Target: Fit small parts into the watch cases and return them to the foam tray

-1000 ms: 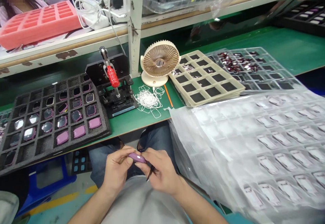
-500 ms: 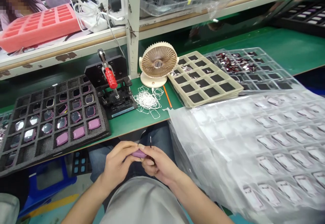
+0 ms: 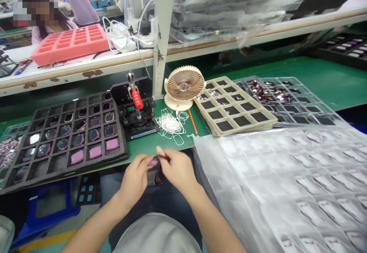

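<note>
My left hand [image 3: 137, 178] and my right hand [image 3: 177, 170] meet over my lap at the front edge of the green bench. Both are closed on a small purple watch case [image 3: 153, 164] between their fingertips. My right hand also pinches a thin dark tool [image 3: 164, 157] against the case. Just beyond lie a pile of thin white gasket rings [image 3: 170, 123] and a black toggle press with a red handle [image 3: 135, 105].
A black foam tray [image 3: 17, 161] of purple watch cases lies left. A small beige fan [image 3: 184, 87], a beige compartment tray [image 3: 252, 124] and a clear tray [image 3: 321, 109] stand behind. Clear plastic sheeting [image 3: 286, 184] covers parts at right. A pink tray [image 3: 69, 44] sits on the shelf; people sit beyond.
My hands have risen with the purple case from my lap toward the bench edge. The view has tilted up, showing more of the shelf.
</note>
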Demonstrator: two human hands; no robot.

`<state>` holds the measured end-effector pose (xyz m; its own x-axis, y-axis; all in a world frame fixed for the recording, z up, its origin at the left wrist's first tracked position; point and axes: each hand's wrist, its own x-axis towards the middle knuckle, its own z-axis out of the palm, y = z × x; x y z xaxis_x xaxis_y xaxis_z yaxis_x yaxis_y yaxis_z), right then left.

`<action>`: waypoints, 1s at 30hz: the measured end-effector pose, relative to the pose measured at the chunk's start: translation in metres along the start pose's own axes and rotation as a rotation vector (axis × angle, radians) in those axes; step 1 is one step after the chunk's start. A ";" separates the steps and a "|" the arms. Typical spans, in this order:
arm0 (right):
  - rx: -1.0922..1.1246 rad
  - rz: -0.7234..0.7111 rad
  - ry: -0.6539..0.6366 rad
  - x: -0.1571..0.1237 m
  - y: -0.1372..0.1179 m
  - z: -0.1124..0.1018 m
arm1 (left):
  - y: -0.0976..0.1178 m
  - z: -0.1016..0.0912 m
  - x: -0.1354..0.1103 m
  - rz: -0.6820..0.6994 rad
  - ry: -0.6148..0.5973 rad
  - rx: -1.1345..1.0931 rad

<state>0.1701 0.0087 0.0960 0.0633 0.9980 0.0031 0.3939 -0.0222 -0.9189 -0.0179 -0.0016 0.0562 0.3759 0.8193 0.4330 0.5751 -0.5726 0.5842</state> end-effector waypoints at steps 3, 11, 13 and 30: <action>-0.077 -0.455 0.311 0.044 -0.040 -0.012 | -0.012 0.006 0.034 -0.037 0.100 0.126; -0.109 -1.035 0.157 0.128 -0.094 0.000 | -0.047 0.043 0.065 -0.095 0.124 0.224; -0.021 -1.021 0.264 0.131 -0.104 0.000 | -0.050 0.046 0.060 -0.094 0.117 0.221; -0.578 -0.479 -0.136 0.144 0.019 0.053 | -0.021 0.043 0.008 -0.099 0.289 0.153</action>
<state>0.1378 0.1550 0.0577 -0.3337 0.9043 0.2662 0.7700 0.4244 -0.4764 0.0047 0.0180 0.0177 0.1040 0.8162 0.5683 0.7090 -0.4616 0.5332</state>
